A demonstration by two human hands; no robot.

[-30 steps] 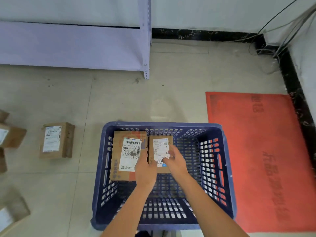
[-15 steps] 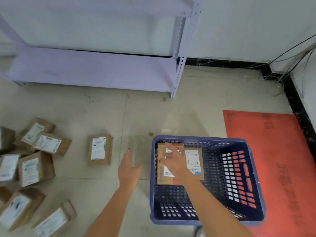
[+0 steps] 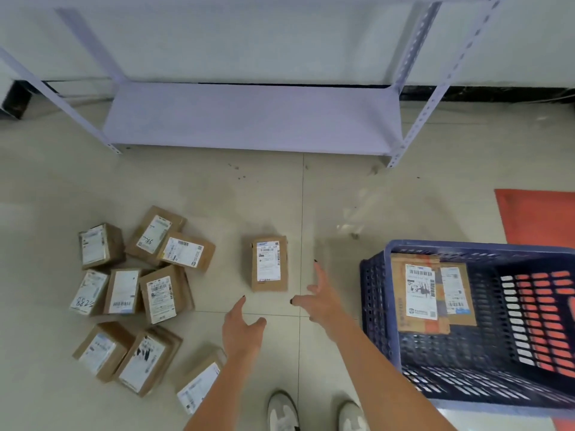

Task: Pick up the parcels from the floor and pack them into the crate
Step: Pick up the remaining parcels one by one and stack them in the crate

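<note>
Tiles cover the floor (image 3: 217,188) by a shelf (image 3: 249,119). Both hands, left (image 3: 241,329) and right (image 3: 323,301), reach with fingers spread wide, holding nothing, near one box (image 3: 269,263). More boxes (image 3: 130,290) lie in a pile at the left. Two sit in the crate (image 3: 376,293).

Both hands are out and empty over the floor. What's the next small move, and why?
Probably lower both hands onto the lone parcel and grip its sides. The left hand and right hand are open, empty and nearest to it; it lies apart from the pile, and the crate holds two parcels with room left.
</note>
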